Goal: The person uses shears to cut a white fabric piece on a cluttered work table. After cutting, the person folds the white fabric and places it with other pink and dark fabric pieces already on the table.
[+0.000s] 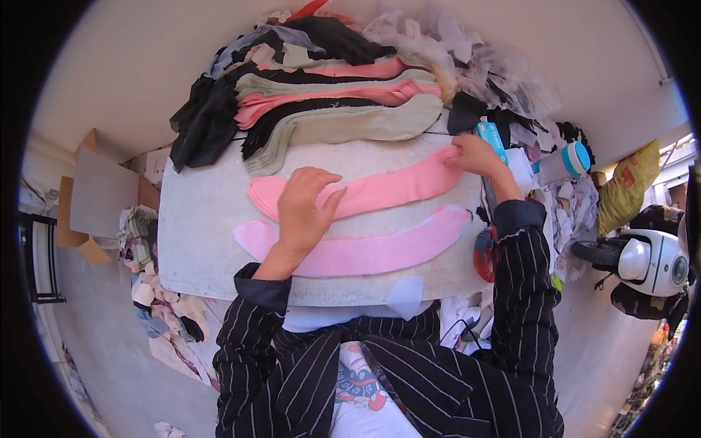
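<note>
A curved salmon-pink fabric piece [394, 182] lies across the table before me. At its right end my right hand [478, 159] pinches the edge between thumb and fingers. My left hand [303, 212] is over the left part of the same piece, thumb and fingers apart; whether it touches the cloth I cannot tell. Nearer to me lies a lighter pink curved piece [365, 252], flat, its left part partly behind my left hand and wrist. Beyond both, layered stacks of cut cloth [350, 124] in sage green, pink and black spread across the far side.
Cloth scraps and clear plastic [467, 44] heap behind the stacks. At the table's right are a blue box [491, 140], a white container with a blue lid [566, 162] and a red ring-shaped item [483, 254]. An open carton [102, 193] stands left; a white scooter [650, 263] is far right.
</note>
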A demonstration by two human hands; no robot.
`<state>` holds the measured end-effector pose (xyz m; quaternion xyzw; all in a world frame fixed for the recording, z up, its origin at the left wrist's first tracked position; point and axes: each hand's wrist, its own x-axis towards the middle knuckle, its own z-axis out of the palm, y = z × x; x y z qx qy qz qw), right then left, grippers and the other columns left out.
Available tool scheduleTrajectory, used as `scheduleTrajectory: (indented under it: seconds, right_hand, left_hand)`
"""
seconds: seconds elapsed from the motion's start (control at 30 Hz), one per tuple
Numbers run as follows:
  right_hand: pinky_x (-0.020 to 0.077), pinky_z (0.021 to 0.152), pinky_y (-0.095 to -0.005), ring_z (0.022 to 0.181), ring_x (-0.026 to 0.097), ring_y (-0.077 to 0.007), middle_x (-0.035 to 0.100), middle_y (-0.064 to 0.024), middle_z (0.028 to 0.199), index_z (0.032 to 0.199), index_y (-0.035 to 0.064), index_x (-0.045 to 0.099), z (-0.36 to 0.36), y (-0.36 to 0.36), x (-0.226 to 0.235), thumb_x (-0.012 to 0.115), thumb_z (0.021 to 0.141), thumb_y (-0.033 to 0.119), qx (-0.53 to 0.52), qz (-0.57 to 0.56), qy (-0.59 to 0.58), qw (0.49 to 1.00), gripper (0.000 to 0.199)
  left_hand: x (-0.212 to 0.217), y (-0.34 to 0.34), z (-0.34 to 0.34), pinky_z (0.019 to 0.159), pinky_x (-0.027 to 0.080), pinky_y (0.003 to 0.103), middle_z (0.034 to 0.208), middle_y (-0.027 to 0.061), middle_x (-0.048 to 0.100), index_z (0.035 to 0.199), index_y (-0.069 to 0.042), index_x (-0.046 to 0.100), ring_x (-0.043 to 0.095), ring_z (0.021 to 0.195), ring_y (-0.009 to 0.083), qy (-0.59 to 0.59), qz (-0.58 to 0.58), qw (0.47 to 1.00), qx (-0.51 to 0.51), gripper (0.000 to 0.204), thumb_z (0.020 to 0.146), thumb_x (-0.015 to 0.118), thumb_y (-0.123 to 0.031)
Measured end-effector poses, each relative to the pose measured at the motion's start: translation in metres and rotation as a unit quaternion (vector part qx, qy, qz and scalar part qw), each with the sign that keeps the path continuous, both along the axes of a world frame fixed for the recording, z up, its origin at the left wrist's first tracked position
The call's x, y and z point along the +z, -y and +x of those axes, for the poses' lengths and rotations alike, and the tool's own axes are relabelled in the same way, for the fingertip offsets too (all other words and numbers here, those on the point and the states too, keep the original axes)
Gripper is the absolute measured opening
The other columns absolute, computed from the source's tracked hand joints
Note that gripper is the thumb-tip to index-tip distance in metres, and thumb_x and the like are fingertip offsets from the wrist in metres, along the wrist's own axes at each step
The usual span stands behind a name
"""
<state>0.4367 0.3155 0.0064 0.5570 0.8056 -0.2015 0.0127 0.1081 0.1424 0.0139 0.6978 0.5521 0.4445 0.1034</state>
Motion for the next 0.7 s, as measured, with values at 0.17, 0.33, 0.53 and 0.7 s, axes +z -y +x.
scheduleTrajectory:
  seconds: [0.17,0.33,0.53,0.7]
  right_hand:
    - [0.049,0.056,-0.0286,0.071,0.061,-0.0131,0.064,-0.0033,0.083,0.099,0.0025,0.063,-0.038,0.029,0.063,0.072,0.073,0.025,-0.024,-0.129,-0.336,0.933,0.036]
    - [0.0457,0.059,-0.0211,0.075,0.058,-0.0061,0.063,-0.0011,0.085,0.113,0.0036,0.058,-0.111,0.066,0.1,0.069,0.082,0.017,0.029,-0.128,-0.436,0.89,0.036]
    - [0.0471,0.088,-0.0286,0.098,0.059,-0.0119,0.065,-0.0072,0.112,0.134,0.0039,0.05,-0.151,0.065,0.117,0.075,0.08,0.024,0.109,-0.091,-0.657,0.74,0.063]
    - [0.0425,0.098,-0.0329,0.109,0.055,-0.0152,0.062,-0.0063,0.118,0.134,0.0031,0.05,-0.205,0.066,0.086,0.079,0.075,0.023,0.252,-0.275,-0.633,0.679,0.069]
  left_hand:
    - [0.008,-0.008,0.058,0.09,0.048,0.037,0.104,0.0148,0.067,0.123,-0.002,0.058,0.061,0.102,0.0309,0.034,0.041,0.998,-0.018,0.062,0.07,0.084,-0.019]
    - [0.036,-0.01,0.096,0.082,0.051,0.035,0.106,0.019,0.065,0.129,0.005,0.05,0.065,0.094,0.0274,0.219,-0.149,0.964,-0.012,0.061,0.081,0.075,-0.024]
    - [0.078,-0.02,0.012,0.088,0.054,0.041,0.118,0.026,0.061,0.137,0.004,0.041,0.064,0.106,0.0347,0.606,-0.173,0.765,-0.132,0.048,0.1,0.045,-0.027]
    - [0.149,-0.018,-0.048,0.097,0.05,0.046,0.125,0.0288,0.056,0.139,0.005,0.038,0.059,0.114,0.0383,0.57,-0.187,0.768,-0.222,0.055,0.1,0.043,-0.035]
